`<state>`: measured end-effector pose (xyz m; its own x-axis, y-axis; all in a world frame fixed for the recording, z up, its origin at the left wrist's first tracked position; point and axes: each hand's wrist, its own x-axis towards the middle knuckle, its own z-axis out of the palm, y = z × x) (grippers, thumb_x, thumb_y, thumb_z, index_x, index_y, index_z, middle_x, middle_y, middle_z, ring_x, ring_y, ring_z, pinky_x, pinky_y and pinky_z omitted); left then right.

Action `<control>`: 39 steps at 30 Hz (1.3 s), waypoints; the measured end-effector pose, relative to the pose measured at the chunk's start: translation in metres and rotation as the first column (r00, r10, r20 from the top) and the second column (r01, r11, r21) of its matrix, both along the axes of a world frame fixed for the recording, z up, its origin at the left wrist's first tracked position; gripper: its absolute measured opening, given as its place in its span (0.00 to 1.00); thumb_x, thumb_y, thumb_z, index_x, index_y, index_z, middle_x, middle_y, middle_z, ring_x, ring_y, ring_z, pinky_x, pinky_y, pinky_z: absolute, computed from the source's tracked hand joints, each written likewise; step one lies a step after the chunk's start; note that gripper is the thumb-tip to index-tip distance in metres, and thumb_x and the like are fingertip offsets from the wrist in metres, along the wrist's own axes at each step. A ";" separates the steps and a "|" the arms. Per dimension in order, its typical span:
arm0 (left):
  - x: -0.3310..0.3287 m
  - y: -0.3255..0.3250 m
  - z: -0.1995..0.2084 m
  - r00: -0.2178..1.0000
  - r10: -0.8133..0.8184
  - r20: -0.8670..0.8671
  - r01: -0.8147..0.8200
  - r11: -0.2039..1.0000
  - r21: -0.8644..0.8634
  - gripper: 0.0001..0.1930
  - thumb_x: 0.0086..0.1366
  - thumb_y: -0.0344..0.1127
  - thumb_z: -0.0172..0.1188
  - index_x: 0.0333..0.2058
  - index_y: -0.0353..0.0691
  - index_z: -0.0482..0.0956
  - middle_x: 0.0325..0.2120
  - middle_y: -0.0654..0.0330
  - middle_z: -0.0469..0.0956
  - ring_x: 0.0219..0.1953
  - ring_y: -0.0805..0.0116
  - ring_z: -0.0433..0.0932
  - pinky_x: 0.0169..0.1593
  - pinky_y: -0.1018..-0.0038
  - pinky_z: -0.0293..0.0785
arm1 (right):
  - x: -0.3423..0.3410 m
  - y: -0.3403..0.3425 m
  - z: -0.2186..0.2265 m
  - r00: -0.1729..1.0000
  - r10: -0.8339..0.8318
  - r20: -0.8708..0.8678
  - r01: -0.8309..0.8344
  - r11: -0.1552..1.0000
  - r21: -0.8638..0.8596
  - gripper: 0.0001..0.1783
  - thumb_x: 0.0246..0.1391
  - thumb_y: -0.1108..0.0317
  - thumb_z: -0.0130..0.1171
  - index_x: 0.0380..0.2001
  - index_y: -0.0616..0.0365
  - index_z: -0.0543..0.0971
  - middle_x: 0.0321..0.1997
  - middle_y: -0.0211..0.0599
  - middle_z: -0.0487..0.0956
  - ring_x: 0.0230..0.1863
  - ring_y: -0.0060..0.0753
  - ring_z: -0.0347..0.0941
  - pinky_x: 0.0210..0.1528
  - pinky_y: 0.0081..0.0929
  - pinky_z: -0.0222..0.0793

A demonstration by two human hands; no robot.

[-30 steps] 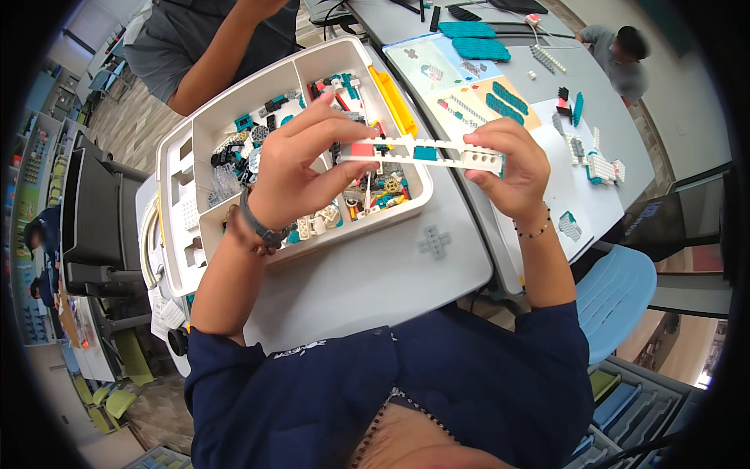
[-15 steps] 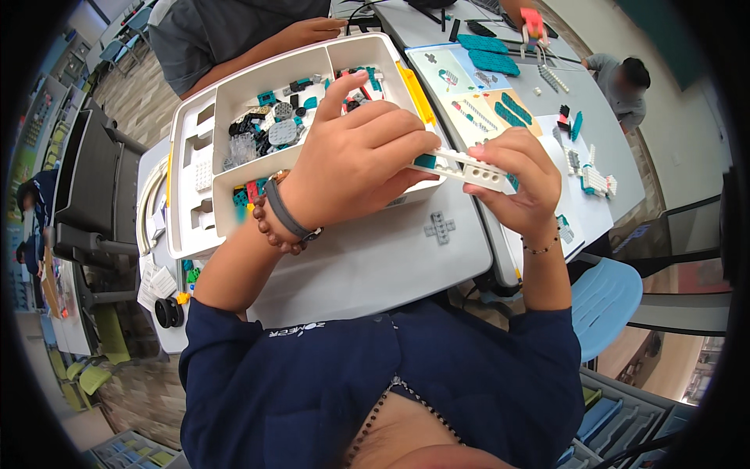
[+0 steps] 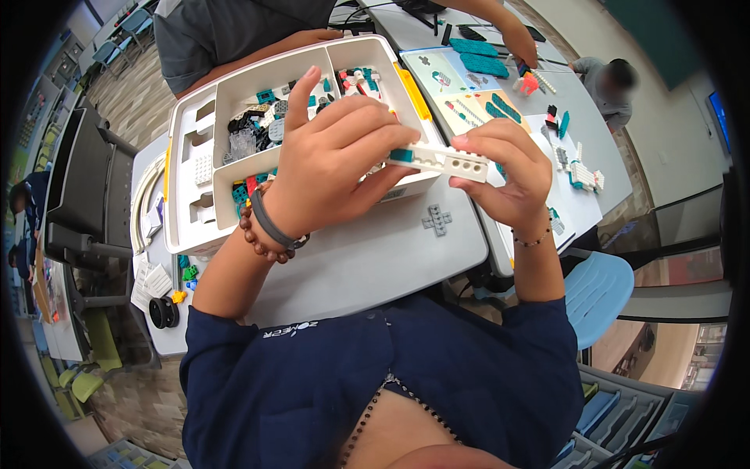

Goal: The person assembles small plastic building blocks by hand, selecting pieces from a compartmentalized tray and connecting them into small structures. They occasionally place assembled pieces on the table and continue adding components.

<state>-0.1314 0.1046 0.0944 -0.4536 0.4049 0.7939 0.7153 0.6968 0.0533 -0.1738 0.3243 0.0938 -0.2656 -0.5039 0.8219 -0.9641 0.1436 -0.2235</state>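
One white brick beam point(image 3: 450, 163) is above the counter point(image 3: 367, 254), pinched by the right hand point(image 3: 514, 173) and the left hand point(image 3: 332, 160), which hides the beam's left end and part of the tray point(image 3: 184, 184).

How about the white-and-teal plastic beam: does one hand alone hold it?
No, left hand and right hand both grip the beam.

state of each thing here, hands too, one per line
left hand, closed on the assembly's left end, one finger raised
right hand, pinching its right end
white brick-built assembly, held up off the table, left end hidden
white parts tray, open, loose building pieces inside
gray cross-shaped piece, lying flat on the table, apart from the tray
picture sheet, face up
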 end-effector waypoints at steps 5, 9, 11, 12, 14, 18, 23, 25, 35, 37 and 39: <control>0.007 0.014 0.005 1.000 -0.002 0.012 0.002 1.000 -0.002 0.16 0.43 0.35 0.66 0.35 0.50 0.78 0.28 0.68 0.76 0.33 0.72 0.75 0.60 0.64 0.47 | 0.002 -0.005 -0.004 0.999 -0.033 0.004 0.033 0.999 -0.004 0.20 0.30 0.70 0.70 0.32 0.62 0.78 0.30 0.38 0.77 0.29 0.33 0.73 0.30 0.23 0.68; 0.002 0.015 0.002 0.999 -0.045 -0.002 0.045 0.998 0.040 0.16 0.42 0.31 0.65 0.34 0.48 0.78 0.29 0.67 0.76 0.33 0.71 0.75 0.59 0.64 0.53 | 0.000 -0.012 -0.007 1.000 -0.029 -0.002 0.029 0.999 -0.045 0.19 0.31 0.71 0.70 0.31 0.62 0.78 0.29 0.39 0.77 0.28 0.33 0.73 0.29 0.23 0.68; 0.000 0.015 0.000 0.997 -0.073 -0.010 0.074 0.995 0.061 0.15 0.42 0.30 0.65 0.34 0.48 0.78 0.29 0.66 0.76 0.33 0.71 0.75 0.58 0.64 0.54 | -0.001 -0.014 -0.009 1.000 -0.012 -0.019 0.011 0.997 -0.076 0.18 0.31 0.72 0.70 0.31 0.62 0.78 0.28 0.38 0.76 0.27 0.33 0.72 0.29 0.23 0.68; -0.001 0.014 0.001 0.996 -0.088 -0.014 0.088 0.994 0.063 0.15 0.42 0.30 0.65 0.33 0.48 0.78 0.29 0.66 0.77 0.32 0.71 0.75 0.59 0.63 0.53 | -0.001 -0.014 -0.010 0.999 -0.003 -0.034 0.000 0.996 -0.088 0.18 0.30 0.72 0.70 0.31 0.62 0.78 0.27 0.37 0.76 0.26 0.33 0.72 0.28 0.23 0.67; -0.002 0.014 0.002 0.993 -0.118 -0.021 0.119 0.991 0.067 0.15 0.42 0.29 0.65 0.33 0.47 0.78 0.28 0.66 0.77 0.32 0.71 0.76 0.60 0.63 0.51 | 0.000 -0.015 -0.009 0.998 -0.002 -0.055 -0.004 0.995 -0.101 0.18 0.30 0.72 0.70 0.30 0.61 0.78 0.26 0.36 0.76 0.26 0.32 0.71 0.28 0.23 0.67; -0.012 0.011 0.001 0.998 -0.041 -0.047 0.042 0.999 0.023 0.19 0.46 0.34 0.64 0.40 0.44 0.74 0.33 0.63 0.75 0.41 0.66 0.73 0.60 0.58 0.48 | -0.013 -0.013 -0.006 0.973 -0.096 -0.210 0.076 0.992 -0.102 0.19 0.28 0.73 0.71 0.30 0.60 0.78 0.25 0.34 0.75 0.26 0.32 0.71 0.28 0.23 0.68; -0.012 -0.005 0.001 0.981 0.186 0.056 -0.193 0.966 0.174 0.27 0.50 0.41 0.62 0.49 0.42 0.68 0.45 0.56 0.70 0.51 0.57 0.66 0.59 0.53 0.43 | -0.102 0.033 -0.018 0.872 -0.445 -0.205 0.419 0.894 -0.157 0.19 0.32 0.76 0.68 0.34 0.59 0.79 0.27 0.33 0.78 0.27 0.28 0.73 0.30 0.22 0.69; 0.005 -0.021 0.005 0.987 0.123 0.102 -0.145 0.959 0.245 0.22 0.50 0.35 0.61 0.46 0.41 0.71 0.42 0.55 0.71 0.49 0.56 0.67 0.58 0.54 0.48 | -0.142 0.076 -0.034 0.833 -0.532 -0.149 0.519 0.846 -0.118 0.20 0.35 0.75 0.67 0.37 0.56 0.79 0.28 0.34 0.78 0.28 0.27 0.74 0.31 0.21 0.70; 0.146 -0.052 0.068 0.168 -0.986 0.016 0.554 0.108 0.825 0.13 0.59 0.37 0.54 0.44 0.53 0.74 0.35 0.65 0.69 0.43 0.64 0.68 0.55 0.53 0.56 | -0.163 0.125 -0.078 0.748 -0.664 0.027 0.664 0.745 -0.060 0.16 0.39 0.77 0.62 0.37 0.56 0.79 0.38 0.37 0.77 0.35 0.28 0.75 0.38 0.21 0.71; 0.144 -0.052 0.064 0.123 -0.991 -0.056 0.587 0.027 0.809 0.08 0.62 0.39 0.51 0.39 0.53 0.75 0.34 0.67 0.70 0.38 0.67 0.70 0.49 0.57 0.61 | -0.166 0.125 -0.088 0.758 -0.643 0.108 0.652 0.753 -0.091 0.15 0.40 0.78 0.62 0.37 0.59 0.78 0.40 0.38 0.77 0.39 0.28 0.75 0.41 0.21 0.72; 0.131 -0.061 0.061 -0.015 -0.999 -0.035 0.669 -0.036 0.742 0.09 0.63 0.43 0.48 0.37 0.53 0.75 0.35 0.68 0.71 0.37 0.68 0.70 0.47 0.58 0.63 | -0.169 0.139 -0.098 0.777 -0.603 0.178 0.628 0.761 -0.163 0.15 0.41 0.80 0.61 0.36 0.62 0.77 0.42 0.40 0.76 0.40 0.28 0.75 0.44 0.21 0.72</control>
<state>-0.0008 0.0432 0.1555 -0.3118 0.4293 0.8476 0.4161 -0.7403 0.5280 -0.3431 0.4636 -0.0043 -0.5538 -0.0273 0.8322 -0.6509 0.6375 -0.4122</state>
